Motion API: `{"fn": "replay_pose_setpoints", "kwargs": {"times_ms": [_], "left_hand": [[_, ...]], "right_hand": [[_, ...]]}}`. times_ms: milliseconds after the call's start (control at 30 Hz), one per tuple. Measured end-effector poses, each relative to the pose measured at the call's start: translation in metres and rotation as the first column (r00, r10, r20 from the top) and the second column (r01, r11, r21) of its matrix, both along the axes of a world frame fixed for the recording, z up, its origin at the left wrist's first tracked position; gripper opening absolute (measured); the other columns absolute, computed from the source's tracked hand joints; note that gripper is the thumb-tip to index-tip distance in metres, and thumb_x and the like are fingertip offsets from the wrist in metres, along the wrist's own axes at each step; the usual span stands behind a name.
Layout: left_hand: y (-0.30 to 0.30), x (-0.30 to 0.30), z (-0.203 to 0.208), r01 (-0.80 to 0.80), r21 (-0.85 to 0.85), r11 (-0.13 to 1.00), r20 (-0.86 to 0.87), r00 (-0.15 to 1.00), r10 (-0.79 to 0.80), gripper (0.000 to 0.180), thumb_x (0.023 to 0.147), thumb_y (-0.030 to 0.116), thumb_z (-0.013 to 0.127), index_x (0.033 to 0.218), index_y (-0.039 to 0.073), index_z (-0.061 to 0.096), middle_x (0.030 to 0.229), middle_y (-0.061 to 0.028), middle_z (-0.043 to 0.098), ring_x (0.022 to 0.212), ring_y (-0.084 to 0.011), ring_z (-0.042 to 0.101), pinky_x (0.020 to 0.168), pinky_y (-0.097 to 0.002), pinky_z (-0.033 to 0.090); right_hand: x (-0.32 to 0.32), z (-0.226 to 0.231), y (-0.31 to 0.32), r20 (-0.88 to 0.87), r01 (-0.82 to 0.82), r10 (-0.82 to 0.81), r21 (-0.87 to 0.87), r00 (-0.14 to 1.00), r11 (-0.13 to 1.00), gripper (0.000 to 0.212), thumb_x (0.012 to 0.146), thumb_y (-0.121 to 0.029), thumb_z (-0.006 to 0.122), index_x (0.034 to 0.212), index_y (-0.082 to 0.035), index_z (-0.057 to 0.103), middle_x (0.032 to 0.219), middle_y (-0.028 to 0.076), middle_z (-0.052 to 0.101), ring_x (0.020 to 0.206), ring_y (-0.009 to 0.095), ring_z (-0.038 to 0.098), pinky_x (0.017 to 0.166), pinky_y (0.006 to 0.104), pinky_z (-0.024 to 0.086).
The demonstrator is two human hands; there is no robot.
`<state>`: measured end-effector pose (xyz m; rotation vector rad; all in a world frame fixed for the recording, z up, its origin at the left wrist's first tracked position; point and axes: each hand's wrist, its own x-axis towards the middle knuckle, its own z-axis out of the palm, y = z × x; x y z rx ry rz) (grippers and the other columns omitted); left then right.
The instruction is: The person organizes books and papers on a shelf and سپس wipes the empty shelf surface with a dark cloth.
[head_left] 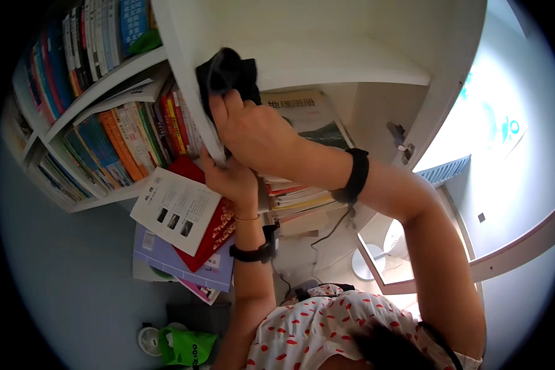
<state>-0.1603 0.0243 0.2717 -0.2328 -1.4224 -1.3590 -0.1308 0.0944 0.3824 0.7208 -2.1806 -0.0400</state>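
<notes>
My right hand [253, 132] is closed on a bunched black cloth [229, 74]. The cloth lies against the front edge of a white upright shelf panel [188, 80]. Just below, my left hand [233, 182] grips the lower part of that panel, with a finger or thumb up its left side. My right hand hides part of the left hand's fingers. Beneath the left hand lie a white printed booklet [176, 209] and a red folder [194, 262], on top of a lilac book [148, 250].
Rows of books [120, 142] fill the shelves on the left. Right of the panel, a stack of papers and magazines [302, 197] sits under a white shelf board [345, 61]. A cabinet door [462, 277] stands open at the right. A green bag [182, 345] and small fan [148, 341] are low left.
</notes>
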Motion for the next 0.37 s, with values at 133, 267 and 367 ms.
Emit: {"fn": "replay_pose_setpoints", "kwargs": {"times_ms": [133, 267, 367], "left_hand": [[-0.003, -0.007, 0.002, 0.003, 0.107, 0.994, 0.089, 0.996, -0.013, 0.036, 0.082, 0.012, 0.064, 0.11, -0.008, 0.052, 0.097, -0.0157, 0.062, 0.082, -0.0198, 0.059, 0.074, -0.0297, 0.047], [0.004, -0.003, 0.007, 0.032, 0.107, 0.994, 0.106, 0.993, -0.043, 0.037, 0.083, 0.012, 0.063, 0.111, -0.009, 0.051, 0.099, -0.0168, 0.062, 0.083, -0.0189, 0.059, 0.074, -0.029, 0.047], [0.002, -0.002, 0.004, 0.005, 0.135, 0.991, 0.119, 0.993, -0.022, 0.04, 0.083, 0.012, 0.063, 0.114, -0.008, 0.05, 0.101, -0.0172, 0.061, 0.085, -0.0185, 0.058, 0.075, -0.0285, 0.047]], "right_hand": [[0.005, -0.012, 0.042, -0.075, -0.057, 0.059, 0.021, 0.995, 0.998, 0.031, 0.07, -0.015, 0.059, 0.097, -0.001, 0.053, 0.078, 0.014, 0.051, 0.063, 0.024, 0.059, 0.05, 0.0303, 0.049], [0.022, -0.033, 0.12, 0.239, 0.286, -0.28, 0.012, 0.93, 0.958, 0.028, 0.074, -0.014, 0.057, 0.101, -0.008, 0.056, 0.082, 0.017, 0.055, 0.072, 0.031, 0.061, 0.061, 0.0385, 0.051], [0.048, -0.032, 0.162, 0.355, 0.358, -0.283, -0.165, 0.891, 0.919, 0.034, 0.076, -0.011, 0.055, 0.111, -0.007, 0.055, 0.093, 0.018, 0.059, 0.083, 0.031, 0.062, 0.063, 0.0384, 0.052]]}}
